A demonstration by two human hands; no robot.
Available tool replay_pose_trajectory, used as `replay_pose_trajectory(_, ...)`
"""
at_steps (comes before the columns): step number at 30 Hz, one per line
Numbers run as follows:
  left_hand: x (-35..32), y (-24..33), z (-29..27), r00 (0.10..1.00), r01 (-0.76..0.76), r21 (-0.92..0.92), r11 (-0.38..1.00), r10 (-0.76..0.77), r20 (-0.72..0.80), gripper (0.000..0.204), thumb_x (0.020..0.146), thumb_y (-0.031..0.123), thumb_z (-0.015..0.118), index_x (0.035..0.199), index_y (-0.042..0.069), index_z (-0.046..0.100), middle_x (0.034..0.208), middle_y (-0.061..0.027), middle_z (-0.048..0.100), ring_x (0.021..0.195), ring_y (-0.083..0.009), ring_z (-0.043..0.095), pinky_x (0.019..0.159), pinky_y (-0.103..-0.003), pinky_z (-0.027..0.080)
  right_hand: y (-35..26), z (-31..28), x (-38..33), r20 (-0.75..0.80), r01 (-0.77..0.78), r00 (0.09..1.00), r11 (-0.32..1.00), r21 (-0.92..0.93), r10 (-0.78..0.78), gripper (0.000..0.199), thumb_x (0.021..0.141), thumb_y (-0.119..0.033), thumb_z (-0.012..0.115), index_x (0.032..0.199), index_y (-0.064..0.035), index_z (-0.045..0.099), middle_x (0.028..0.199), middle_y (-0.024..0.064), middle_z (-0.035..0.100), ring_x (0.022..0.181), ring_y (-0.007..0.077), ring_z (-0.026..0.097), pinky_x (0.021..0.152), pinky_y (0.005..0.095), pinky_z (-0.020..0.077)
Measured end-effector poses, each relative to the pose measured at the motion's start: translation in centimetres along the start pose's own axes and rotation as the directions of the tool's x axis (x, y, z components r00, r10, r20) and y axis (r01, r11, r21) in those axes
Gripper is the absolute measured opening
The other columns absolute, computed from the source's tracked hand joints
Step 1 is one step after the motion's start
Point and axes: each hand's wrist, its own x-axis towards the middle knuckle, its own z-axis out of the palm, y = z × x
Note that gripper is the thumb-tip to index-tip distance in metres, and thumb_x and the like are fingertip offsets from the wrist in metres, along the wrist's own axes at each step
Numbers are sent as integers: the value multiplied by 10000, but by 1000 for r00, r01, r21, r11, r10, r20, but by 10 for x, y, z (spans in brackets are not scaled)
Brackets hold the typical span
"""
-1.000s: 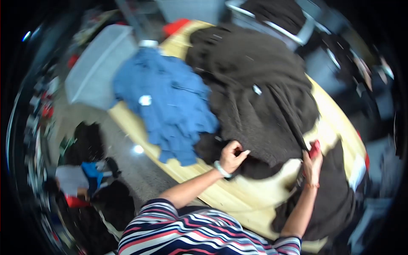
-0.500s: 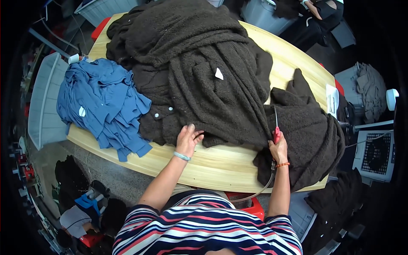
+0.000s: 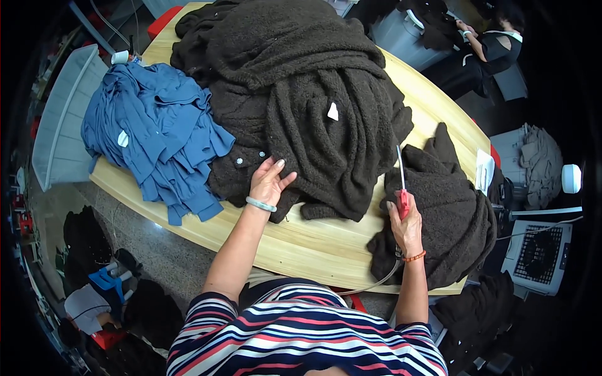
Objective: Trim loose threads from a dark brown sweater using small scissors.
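Observation:
My left hand point(image 3: 269, 183) lies at the near edge of a big heap of dark brown fleecy garments point(image 3: 320, 150), its fingers apart and nothing visibly held. Two pale round buttons show on the fabric just beyond it. In my closed right hand point(image 3: 409, 229) is an air blow gun point(image 3: 402, 202) with a red handle, a slim metal nozzle pointing away from me, and a hose point(image 3: 382, 279) trailing down. Under and beside that hand spreads a second pile of dark brown garments point(image 3: 448, 213). A white label point(image 3: 333, 111) sits on the big heap.
Blue garments point(image 3: 157, 138) are piled on the left of the pale wooden table point(image 3: 301, 257). A grey bin point(image 3: 66, 119) stands beyond them. Papers point(image 3: 484, 170) lie at the right edge. Another person point(image 3: 486, 56) sits at the far right near a grey tub point(image 3: 401, 41).
My right hand has drawn slightly toward me with the blow gun, away from the heap's corner. That corner has fallen back leftward, baring table between the piles. The view has shifted a little.

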Motion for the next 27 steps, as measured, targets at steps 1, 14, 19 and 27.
replay_pose_trajectory(1, 5, -1, -10, 999, -49, 30, 998, 49, -6, 132, 956, 74, 583, 1085, 95, 603, 1048, -22, 665, 956, -139, 652, 844, -396, 595, -20, -5, -2, 63, 5, 998, 1000, -2, -5, 323, 903, -187, 653, 1179, -57, 549, 920, 199, 657, 847, 361, 659, 749, 403, 516)
replay_pose_trajectory(14, 4, -15, -35, 986, -163, 94, 982, 165, -11, 100, 940, -23, 561, 1008, 31, 611, 997, -68, 678, 935, -161, 665, 942, -472, 560, -98, 33, -6, 605, 388, 751, 918, -79, -265, 295, 906, -293, 614, 1094, -69, 580, 653, 216, 622, 646, 400, 641, 602, 478, 504)
replay_pose_trajectory(19, 4, -4, -33, 994, -87, 89, 992, 92, -59, 108, 944, -4, 562, 1026, 46, 611, 1025, -68, 672, 958, -173, 664, 908, -463, 577, -96, 40, 2, 665, 421, 695, 905, -67, -274, 299, 890, -268, 620, 1076, -39, 576, 660, 216, 632, 651, 390, 654, 604, 470, 520)
replay_pose_trajectory(27, 39, 59, -13, 995, 95, -119, 988, -91, 39, 136, 983, 135, 553, 1061, 70, 643, 1071, -49, 679, 963, -182, 671, 837, -428, 608, -120, 32, 17, 601, 324, 746, 945, 48, -286, 267, 879, -208, 638, 1094, -67, 567, 693, 205, 646, 675, 392, 655, 624, 464, 528)
